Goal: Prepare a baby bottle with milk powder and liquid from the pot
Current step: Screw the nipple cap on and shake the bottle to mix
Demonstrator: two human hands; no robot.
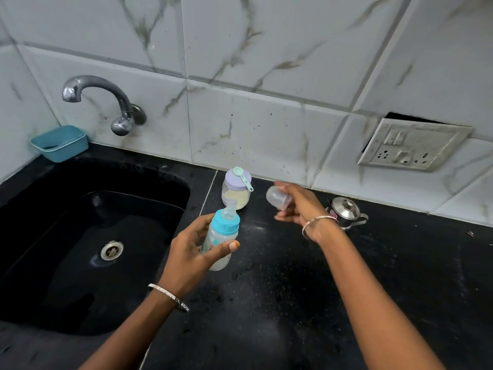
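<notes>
Gripping baby bottle w/ L hand above counter, teat toward 12 o'clock; holding clear cap w/ R hand at 2 (powder jar at 12, pot at 3).

It was a home kitchen. A black stone counter held a sunken black sink under a wall-mounted metal tap. Grey-veined marble tiles covered the wall, a grimy switch-and-socket plate hung loose, and a small steel pot stood by.
</notes>
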